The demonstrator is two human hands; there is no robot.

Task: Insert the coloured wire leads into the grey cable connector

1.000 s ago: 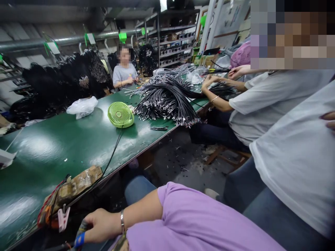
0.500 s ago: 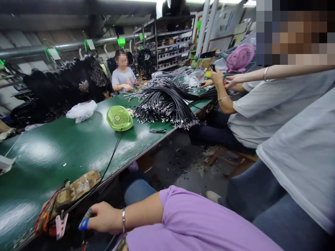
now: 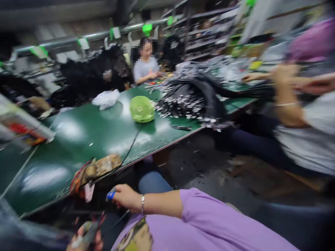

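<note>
My right hand [image 3: 126, 197] reaches left from a purple sleeve, with a metal bracelet on the wrist. Its fingers are closed round a small tool with a blue tip [image 3: 111, 195], just below the near edge of the green table [image 3: 78, 136]. My left hand [image 3: 84, 239] shows at the bottom edge, blurred, its fingers curled round something reddish and grey that I cannot make out. A taped brown block with red and black wires [image 3: 95, 169] lies on the table edge just above both hands.
A green fan [image 3: 141, 109] stands mid-table with its black cord running to the near edge. Beyond it lies a big pile of black cables [image 3: 195, 96] and a white plastic bag [image 3: 106, 98]. Other people sit at the right [image 3: 300, 118] and at the far end [image 3: 146, 66].
The view has swung left and blurred. My right hand with the blue-tipped tool has shifted right in the picture, and my left hand has come into view at the bottom.
</note>
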